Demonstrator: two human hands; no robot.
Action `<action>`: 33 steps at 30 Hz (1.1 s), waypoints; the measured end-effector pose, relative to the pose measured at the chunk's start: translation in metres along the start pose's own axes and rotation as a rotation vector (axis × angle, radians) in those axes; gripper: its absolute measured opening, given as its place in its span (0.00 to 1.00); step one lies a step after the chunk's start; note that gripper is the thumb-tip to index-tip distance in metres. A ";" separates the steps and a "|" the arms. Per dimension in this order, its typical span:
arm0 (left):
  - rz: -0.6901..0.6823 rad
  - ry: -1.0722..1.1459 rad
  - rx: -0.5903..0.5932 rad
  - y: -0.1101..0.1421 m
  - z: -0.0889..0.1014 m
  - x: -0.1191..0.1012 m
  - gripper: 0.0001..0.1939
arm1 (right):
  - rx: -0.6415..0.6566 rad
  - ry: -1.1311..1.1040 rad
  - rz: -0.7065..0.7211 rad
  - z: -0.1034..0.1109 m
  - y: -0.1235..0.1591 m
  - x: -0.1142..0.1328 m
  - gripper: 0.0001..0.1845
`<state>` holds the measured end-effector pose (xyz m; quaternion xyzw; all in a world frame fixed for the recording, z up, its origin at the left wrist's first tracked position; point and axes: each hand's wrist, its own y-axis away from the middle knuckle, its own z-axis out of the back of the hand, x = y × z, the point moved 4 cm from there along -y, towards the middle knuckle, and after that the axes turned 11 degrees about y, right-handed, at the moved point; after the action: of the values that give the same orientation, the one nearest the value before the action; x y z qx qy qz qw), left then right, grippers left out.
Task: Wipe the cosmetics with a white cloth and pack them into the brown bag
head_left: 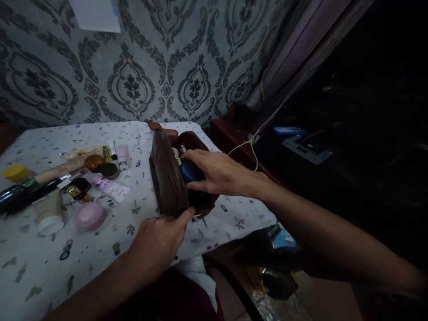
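A brown zip bag (167, 178) stands unzipped on the cloth-covered table. My left hand (158, 243) is closed on the near edge of the bag, its thumb by the zipper. At the bag's mouth, my right hand (222, 174) is closed around a dark blue rounded object (191, 172), whose exact kind I cannot make out. Other small items show beside it inside the bag, partly hidden by the fingers. Left of the bag lie a pink round container (90, 216), a white-and-purple tube (111, 188) and a beige tube with a white cap (49, 214).
More cosmetics cover the table's left side, including an amber jar (94, 163), a dark green jar (109, 170), a pale pink tube (121, 156) and a yellow lid (16, 172). A patterned wall (167, 67) rises behind. White cables (267, 122) hang at the right.
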<state>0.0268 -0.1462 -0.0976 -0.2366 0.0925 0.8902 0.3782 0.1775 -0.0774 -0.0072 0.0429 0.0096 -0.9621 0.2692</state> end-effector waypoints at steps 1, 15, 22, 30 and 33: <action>-0.008 -0.001 -0.010 0.000 -0.001 0.001 0.26 | 0.036 0.009 0.016 -0.002 -0.002 0.002 0.30; 0.029 -0.051 0.047 0.001 0.000 0.001 0.26 | 0.273 0.145 0.192 -0.009 0.002 0.014 0.24; -0.097 0.125 -0.205 -0.005 0.037 -0.009 0.20 | 0.341 0.273 0.240 -0.023 0.004 0.020 0.15; -0.001 -0.312 -0.191 -0.094 0.113 -0.022 0.20 | 0.309 0.403 0.247 -0.015 0.006 0.009 0.08; -0.050 -0.449 -0.013 -0.114 0.109 -0.023 0.13 | 0.302 0.460 0.235 -0.017 0.004 0.005 0.09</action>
<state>0.0846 -0.0438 0.0101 -0.0371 -0.0058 0.9114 0.4098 0.1767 -0.0831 -0.0241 0.3000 -0.0779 -0.8799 0.3602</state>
